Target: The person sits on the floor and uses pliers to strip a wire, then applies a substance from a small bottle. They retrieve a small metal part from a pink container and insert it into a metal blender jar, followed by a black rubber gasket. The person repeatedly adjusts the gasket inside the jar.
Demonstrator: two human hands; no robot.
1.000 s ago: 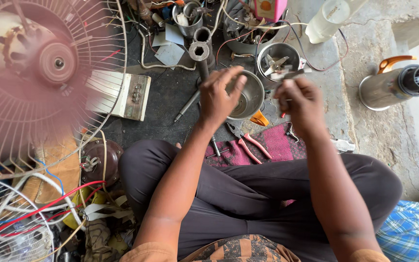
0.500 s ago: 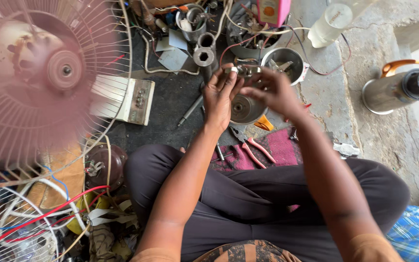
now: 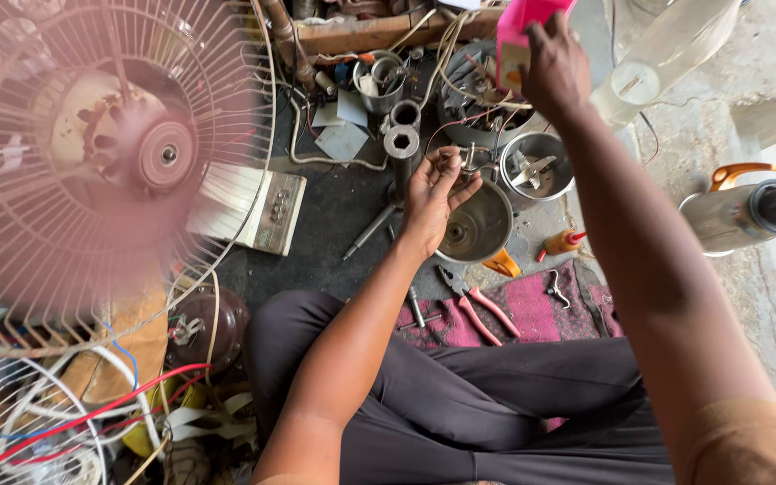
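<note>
1. Pink plastic shows at the top edge of the view: the right hand (image 3: 554,67) is stretched far forward with its fingers closed over a pink box (image 3: 524,27).
2. Nearer the body, the left hand (image 3: 435,193) is raised palm-up, its grip pinched together on a small metal part (image 3: 462,160) held between thumb and fingertips; the part's exact shape is too small to tell.
3. That small part sits just above a round steel bowl (image 3: 478,229) lying on the floor, beside the left hand.
4. Just beyond the bowl stands a steel mixer jar (image 3: 536,166) with blades visible inside.
5. A dark metal tube with a hexagonal opening (image 3: 401,144) stands upright just left of the left hand.
6. Pink-handled pliers (image 3: 482,310) lie on a magenta cloth (image 3: 541,310) in front of the crossed legs, with a small orange-capped bottle (image 3: 560,242) near the cloth's far edge.
7. On the left, a fan with a wire guard (image 3: 119,153) fills much of the view; a cream switch box (image 3: 271,211) lies beside it on the dark floor.
8. To the right, on the concrete floor, a steel flask with an orange handle (image 3: 743,211) lies well apart from both hands.
9. Loose wires (image 3: 334,162), tins and parts crowd the floor between the fan and the right hand.
</note>
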